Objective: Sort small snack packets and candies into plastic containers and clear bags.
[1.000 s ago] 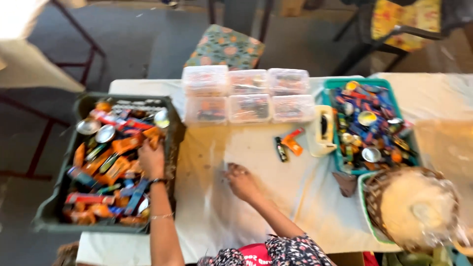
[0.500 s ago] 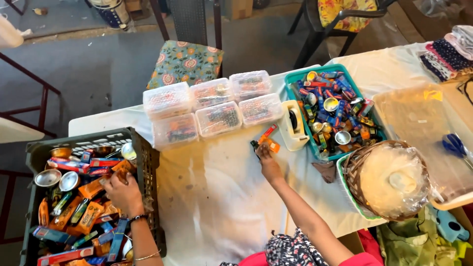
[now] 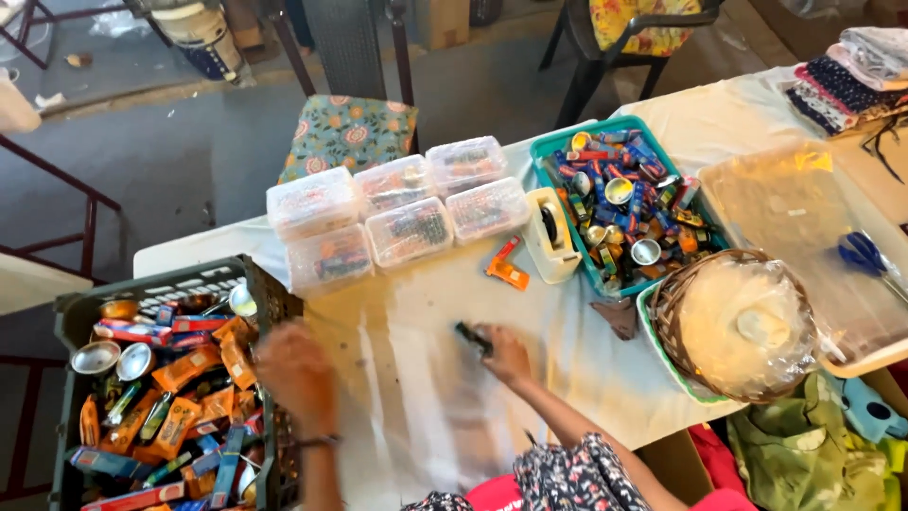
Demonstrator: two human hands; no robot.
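My right hand (image 3: pixel 506 355) rests on the white tablecloth (image 3: pixel 416 378) and grips a small dark packet (image 3: pixel 470 336). My left hand (image 3: pixel 295 374) is blurred, raised over the right edge of the dark crate (image 3: pixel 66 312); whether it holds anything I cannot tell. The crate is full of orange, red and blue packets and small metal bowls (image 3: pixel 132 360). An orange packet (image 3: pixel 506 273) and a thin red one lie beyond my right hand.
Several clear lidded boxes (image 3: pixel 392 213) stand at the table's far side. A white tape dispenser (image 3: pixel 549 232), a teal tray (image 3: pixel 553 151) of packets, a wrapped wicker basket (image 3: pixel 738 326), a clear tub with blue scissors (image 3: pixel 865 255) sit right. A cushioned chair (image 3: pixel 345 132) is behind.
My right hand drew back toward me from the orange packets, bringing the dark packet along. My left hand lifted out of the crate toward its right edge.
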